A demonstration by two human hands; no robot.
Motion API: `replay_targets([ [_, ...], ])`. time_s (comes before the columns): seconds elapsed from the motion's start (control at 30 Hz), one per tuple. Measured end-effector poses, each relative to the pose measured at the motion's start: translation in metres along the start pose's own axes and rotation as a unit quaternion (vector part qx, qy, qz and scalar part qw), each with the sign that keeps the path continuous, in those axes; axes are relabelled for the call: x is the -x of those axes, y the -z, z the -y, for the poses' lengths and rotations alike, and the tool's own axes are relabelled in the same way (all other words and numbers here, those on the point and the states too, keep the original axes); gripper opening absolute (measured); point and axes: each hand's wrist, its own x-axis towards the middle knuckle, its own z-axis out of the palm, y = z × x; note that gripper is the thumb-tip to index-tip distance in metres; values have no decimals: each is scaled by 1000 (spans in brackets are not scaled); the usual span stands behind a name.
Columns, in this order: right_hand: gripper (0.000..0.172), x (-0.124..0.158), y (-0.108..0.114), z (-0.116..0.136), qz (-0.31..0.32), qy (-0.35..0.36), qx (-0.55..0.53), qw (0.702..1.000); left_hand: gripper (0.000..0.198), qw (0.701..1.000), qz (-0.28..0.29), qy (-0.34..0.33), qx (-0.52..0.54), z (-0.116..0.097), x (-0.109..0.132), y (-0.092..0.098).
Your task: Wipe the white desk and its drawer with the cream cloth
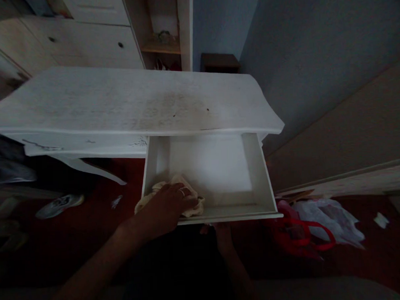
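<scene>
A white drawer [214, 167] is pulled out of a white desk [118, 100] with dark smudges on its top. My left hand [167, 206], with a ring on one finger, is closed on a cream cloth [184, 184] in the drawer's front left corner. Part of the cloth hangs over the left edge. Below the drawer's front edge is my right hand [221, 233], mostly hidden under the front panel. Its fingers are too dark and covered to make out.
A red bag [294, 234] and a white plastic bag [335, 221] lie on the floor at right. A shoe [59, 205] is at left. White cabinets [92, 42] stand behind the desk, and a blue wall [302, 52] rises at right.
</scene>
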Motion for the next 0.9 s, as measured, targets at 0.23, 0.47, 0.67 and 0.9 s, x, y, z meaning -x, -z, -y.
replay_targets([
  [0.23,51,2,3,-17,-29,9,46,998,58,984,-118,75,-114,53,2,-5],
  [0.47,34,-2,9,-29,-24,13,122,992,58,982,-158,16,-107,109,-31,17],
  [0.67,27,4,6,-19,-36,30,143,989,58,985,-136,3,-108,119,-46,41],
  [0.9,29,5,7,-19,-51,40,144,987,53,979,-135,96,-118,97,-46,27],
])
